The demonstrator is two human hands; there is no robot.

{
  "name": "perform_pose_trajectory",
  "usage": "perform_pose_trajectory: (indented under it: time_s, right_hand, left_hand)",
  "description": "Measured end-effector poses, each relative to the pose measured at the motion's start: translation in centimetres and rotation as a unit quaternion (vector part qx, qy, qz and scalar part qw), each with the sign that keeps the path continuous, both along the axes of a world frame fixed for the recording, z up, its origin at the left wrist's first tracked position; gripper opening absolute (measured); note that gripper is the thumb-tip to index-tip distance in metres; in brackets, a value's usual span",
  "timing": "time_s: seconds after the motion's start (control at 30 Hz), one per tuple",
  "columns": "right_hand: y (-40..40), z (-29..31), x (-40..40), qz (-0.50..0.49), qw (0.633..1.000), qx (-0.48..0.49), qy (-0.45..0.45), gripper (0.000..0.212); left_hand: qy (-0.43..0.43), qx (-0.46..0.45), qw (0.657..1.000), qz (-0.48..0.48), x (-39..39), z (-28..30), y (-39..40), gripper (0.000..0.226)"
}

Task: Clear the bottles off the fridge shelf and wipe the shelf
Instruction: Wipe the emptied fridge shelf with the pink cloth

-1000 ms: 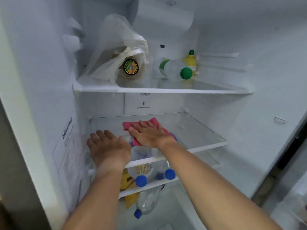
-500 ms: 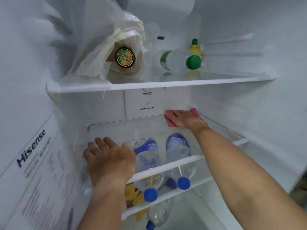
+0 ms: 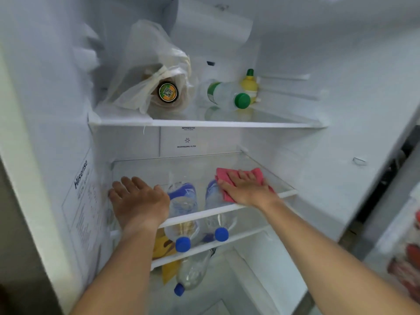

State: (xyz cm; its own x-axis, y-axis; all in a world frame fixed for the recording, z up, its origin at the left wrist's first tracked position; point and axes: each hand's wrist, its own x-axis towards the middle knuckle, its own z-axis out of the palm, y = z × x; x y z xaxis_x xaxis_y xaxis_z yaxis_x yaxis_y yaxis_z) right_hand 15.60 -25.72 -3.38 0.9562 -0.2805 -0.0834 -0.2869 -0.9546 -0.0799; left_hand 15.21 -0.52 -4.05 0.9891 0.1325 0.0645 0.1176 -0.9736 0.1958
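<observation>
Nearest us, our left hand (image 3: 138, 201) lies flat and spread on the glass shelf (image 3: 197, 214) at its front left corner, bracing it; we keep that weight light, since glass flexes. Just beyond the front edge on the right, our right hand (image 3: 246, 189) presses flat, fingers spread, on the pink cloth (image 3: 227, 176). The shelf itself looks cleared: the blue-capped bottles (image 3: 183, 223) we see lie under the glass, on the shelf below. To wipe well, we keep the palm flat so the cloth does not bunch, overlap strokes, and work out to the far right corner and along the back edge.
</observation>
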Motion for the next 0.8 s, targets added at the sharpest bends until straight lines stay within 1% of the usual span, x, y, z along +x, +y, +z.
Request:
perform_pose_trajectory:
  time_s: [0.13,0.2,0.27,0.37,0.43,0.53,0.6,0.67,0.73,0.8]
  right_hand:
    - [7.7,-0.3,-0.7,0.121,0.992,0.021,0.003,0.073]
    - [9.9,-0.6,-0.8,0.157,0.987,0.029,-0.003,0.069]
    - [10.1,-0.8,-0.9,0.173,0.984,0.034,-0.007,0.067]
    - [8.0,-0.7,-0.9,0.194,0.98,0.032,-0.019,0.071]
    - [4.8,-0.4,-0.5,0.155,0.988,0.023,-0.011,0.072]
    - [-2.3,0.1,-0.6,0.026,1.0,0.005,-0.017,0.071]
    - [-5.8,0.3,-1.0,-0.034,0.999,-0.003,-0.01,0.075]
    - [-6.7,0.1,-1.3,-0.058,0.998,-0.009,-0.007,0.079]
    - [-5.2,0.0,-1.5,-0.068,0.998,0.0,-0.009,0.079]
    - [-2.5,0.0,-2.0,-0.034,0.999,0.013,-0.014,0.076]
  left_hand:
    - [-0.004,-0.006,1.0,0.002,-0.1,0.0,0.2,0.067]
    - [0.001,-0.008,1.0,0.005,0.0,0.0,0.1,0.067]
    - [0.003,-0.007,1.0,0.007,0.1,0.0,0.1,0.067]
    - [0.002,-0.004,1.0,0.005,0.2,0.0,0.1,0.066]
    - [0.003,-0.001,1.0,0.007,0.2,-0.1,0.2,0.067]
    - [0.001,-0.002,1.0,0.001,0.2,0.0,0.0,0.066]
    - [0.006,-0.003,1.0,0.002,0.2,0.1,0.0,0.066]
    - [0.005,-0.003,1.0,-0.001,0.2,0.1,0.1,0.066]
    - [0.002,-0.004,1.0,-0.002,0.2,-0.1,0.2,0.067]
    - [-0.001,-0.004,1.0,-0.004,0.2,-0.2,0.2,0.068]
